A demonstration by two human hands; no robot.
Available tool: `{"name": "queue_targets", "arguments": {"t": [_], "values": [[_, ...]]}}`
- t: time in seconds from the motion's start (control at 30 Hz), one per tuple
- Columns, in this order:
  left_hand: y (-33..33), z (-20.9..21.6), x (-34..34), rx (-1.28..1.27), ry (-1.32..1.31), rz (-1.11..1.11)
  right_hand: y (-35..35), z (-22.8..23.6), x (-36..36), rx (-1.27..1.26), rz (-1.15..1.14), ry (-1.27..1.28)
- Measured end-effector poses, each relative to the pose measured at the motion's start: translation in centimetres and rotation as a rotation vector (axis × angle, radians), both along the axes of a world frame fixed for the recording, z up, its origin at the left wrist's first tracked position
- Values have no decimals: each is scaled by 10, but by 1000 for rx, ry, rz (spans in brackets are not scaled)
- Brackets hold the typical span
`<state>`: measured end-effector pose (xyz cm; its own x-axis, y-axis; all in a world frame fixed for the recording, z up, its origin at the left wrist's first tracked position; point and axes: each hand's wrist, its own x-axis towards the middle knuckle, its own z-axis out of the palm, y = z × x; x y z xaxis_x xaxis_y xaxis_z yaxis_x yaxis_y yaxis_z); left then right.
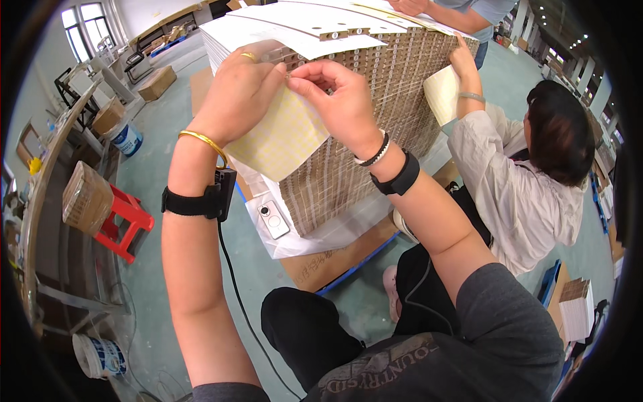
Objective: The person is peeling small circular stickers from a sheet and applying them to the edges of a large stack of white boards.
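My left hand (244,94) is closed on a pale yellow sheet of small stickers (284,137), which hangs at a tilt in front of the stack. At the sheet's upper edge, the thumb and forefinger of my right hand (338,100) pinch together beside my left fingertips. Whatever lies in that pinch is too small to make out. Just behind both hands rises a tall stack of brown cardboard pieces (348,194) with white top sheets (268,27). Small round white marks show on some upper edges of the stack.
At right a co-worker (516,181) crouches, holding another yellow sheet (442,94) against the stack. Another person's hand (408,5) rests on its far top. A small white device (273,220) lies on plastic film at its base. Leftward stand a red stool (127,221), a taped box (87,197) and buckets (126,139).
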<state>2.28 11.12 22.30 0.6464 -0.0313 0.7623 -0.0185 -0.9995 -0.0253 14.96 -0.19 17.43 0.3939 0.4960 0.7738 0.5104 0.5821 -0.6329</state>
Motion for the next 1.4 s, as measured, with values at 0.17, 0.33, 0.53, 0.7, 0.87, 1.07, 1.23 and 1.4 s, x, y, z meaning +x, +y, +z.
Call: {"name": "queue_targets", "arguments": {"t": [0.17,0.33,0.53,0.7,0.87,1.07,1.23,1.4], "values": [[-5,7,-3,-122,180,77,-3,2,-4,2,-104,-63],[-6,8,-2,-109,190,80,-1,1,-1,23,-137,-148],[3,1,3,1,13,-36,11,-9,15,25,-2,-25],[-3,6,-1,-65,103,42,4,0,41,-149,-149,-105],[-4,5,-2,-92,104,25,5,8,41,-148,-201,-204],[-4,6,-2,-76,99,25,5,11,37,-149,-242,-238],[-3,4,-3,-88,99,24,6,12,29,-145,-354,-268],[-2,6,-3,-91,109,28,8,11,38,-122,-401,-288]]}}
